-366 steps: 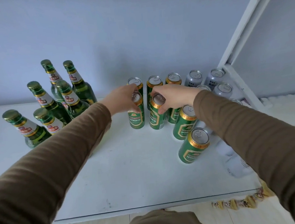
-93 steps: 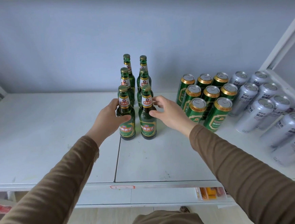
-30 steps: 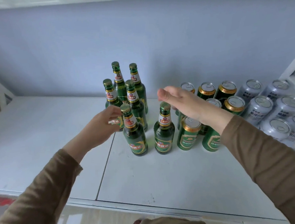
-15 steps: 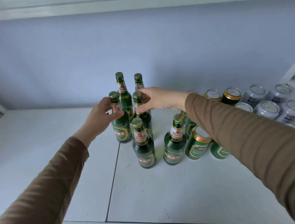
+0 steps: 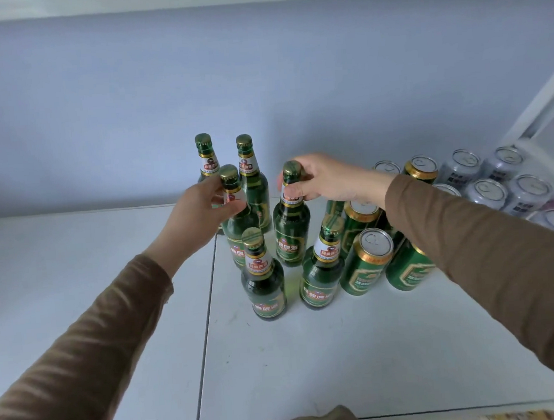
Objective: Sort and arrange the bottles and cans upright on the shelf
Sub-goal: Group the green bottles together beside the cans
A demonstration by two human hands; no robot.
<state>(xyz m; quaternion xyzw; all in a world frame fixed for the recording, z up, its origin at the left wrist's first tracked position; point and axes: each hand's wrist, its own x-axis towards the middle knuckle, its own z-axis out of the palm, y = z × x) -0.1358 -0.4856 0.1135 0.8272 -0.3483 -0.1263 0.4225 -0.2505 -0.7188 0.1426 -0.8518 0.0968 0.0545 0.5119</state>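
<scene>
Several green beer bottles stand upright in pairs on the white shelf (image 5: 314,366). My left hand (image 5: 196,216) grips the neck of the middle-left bottle (image 5: 239,236). My right hand (image 5: 329,179) grips the neck of the middle-right bottle (image 5: 292,228), which stands a little apart from its partner. Two bottles stand behind them by the wall, one of them (image 5: 252,182) just past my left hand. Nearest me stand a front-left bottle (image 5: 263,280) and a front-right bottle (image 5: 322,272). Green cans (image 5: 366,262) stand right of the bottles, partly hidden by my right arm.
Silver cans (image 5: 486,193) stand at the far right near the white shelf upright (image 5: 539,109). A blue-grey wall closes the back. The shelf's left half is bare white board, with a seam (image 5: 207,314) running front to back.
My right hand shifted the middle-right bottle to the right, away from the left one. My left hand stays on the middle-left bottle's neck. The view has tilted slightly.
</scene>
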